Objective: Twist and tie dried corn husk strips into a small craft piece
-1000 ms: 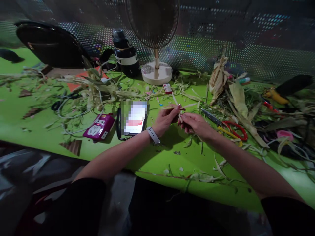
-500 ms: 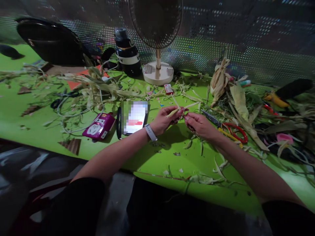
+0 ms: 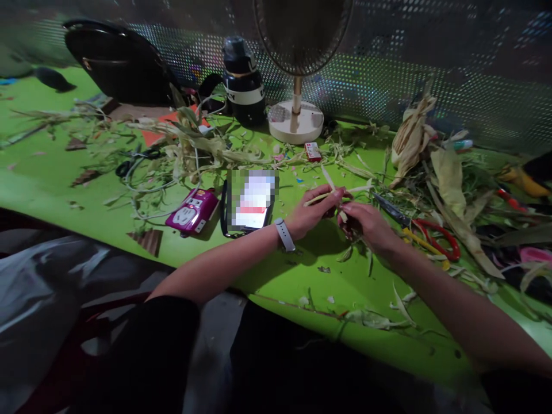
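Note:
Pale strips of corn husk [image 3: 359, 188] stick out from between my two hands, crossing one another. My left hand [image 3: 314, 208], with a light band on its wrist, is closed and pinches the strips between thumb and fingers. Close against it, my right hand [image 3: 366, 223] is closed too, gripping a short pale end of the husk near the thumb. Where the strips meet is partly hidden by the fingers. Scissors [image 3: 425, 230] with red handles lie just right of my right hand. A phone [image 3: 252, 201] with a lit screen lies left of my left hand.
A purple power socket [image 3: 192, 213] with a white cable lies left of the phone. Behind stand a fan [image 3: 295, 122], a dark bottle [image 3: 245, 92] and a black bag [image 3: 121, 63]. Dried husks [image 3: 414, 135] are heaped at right; scraps litter the green table [image 3: 280, 287].
The whole view has shifted, so things appear farther right and slightly higher. My hands stay together on the husk strips, and a short pale end now shows by my right thumb.

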A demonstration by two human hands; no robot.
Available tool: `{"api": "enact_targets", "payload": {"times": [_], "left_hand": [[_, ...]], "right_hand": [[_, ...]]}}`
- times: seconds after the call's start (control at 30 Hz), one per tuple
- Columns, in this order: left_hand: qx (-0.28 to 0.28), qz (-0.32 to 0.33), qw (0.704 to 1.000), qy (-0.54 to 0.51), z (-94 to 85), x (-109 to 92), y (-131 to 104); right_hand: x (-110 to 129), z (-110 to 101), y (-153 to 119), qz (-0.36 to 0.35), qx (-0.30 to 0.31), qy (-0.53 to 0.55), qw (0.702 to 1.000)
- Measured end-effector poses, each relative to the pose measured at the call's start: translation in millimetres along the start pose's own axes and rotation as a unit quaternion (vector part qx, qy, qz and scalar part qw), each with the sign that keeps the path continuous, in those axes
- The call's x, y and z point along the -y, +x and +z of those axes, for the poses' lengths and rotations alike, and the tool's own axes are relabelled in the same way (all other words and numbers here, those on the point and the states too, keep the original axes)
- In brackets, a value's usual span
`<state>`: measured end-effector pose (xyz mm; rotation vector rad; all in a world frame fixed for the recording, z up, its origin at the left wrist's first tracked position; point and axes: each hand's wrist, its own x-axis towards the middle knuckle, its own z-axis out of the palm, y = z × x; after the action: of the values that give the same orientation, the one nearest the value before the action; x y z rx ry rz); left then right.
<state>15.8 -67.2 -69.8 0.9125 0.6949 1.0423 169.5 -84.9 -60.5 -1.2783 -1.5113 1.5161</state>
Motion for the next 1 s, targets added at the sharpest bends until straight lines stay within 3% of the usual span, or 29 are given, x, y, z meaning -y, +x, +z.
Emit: {"api": "enact_targets", "payload": {"times": [0.37, 0.53, 0.7, 1.0], "left_hand": [[-0.019, -0.03, 0.996, -0.08, -3.1, -3, 4], [0.038, -0.056, 0.996, -0.05, -9.6, -10, 7], [0.046, -0.082, 0.995, -0.042, -11.8, -11, 8], [0.014, -0.052, 0.998, 0.041, -11.8, -8, 4]], "right_hand": [[2, 4, 2, -0.063, 0.031, -0.058, 0.996], [5, -5, 2, -0.046, 0.009, -0.042, 0.998], [10, -17, 4, -0.052, -0.071, -0.029, 0.996], [11, -3, 6, -0.068, -0.053, 0.016, 0.996]]}}
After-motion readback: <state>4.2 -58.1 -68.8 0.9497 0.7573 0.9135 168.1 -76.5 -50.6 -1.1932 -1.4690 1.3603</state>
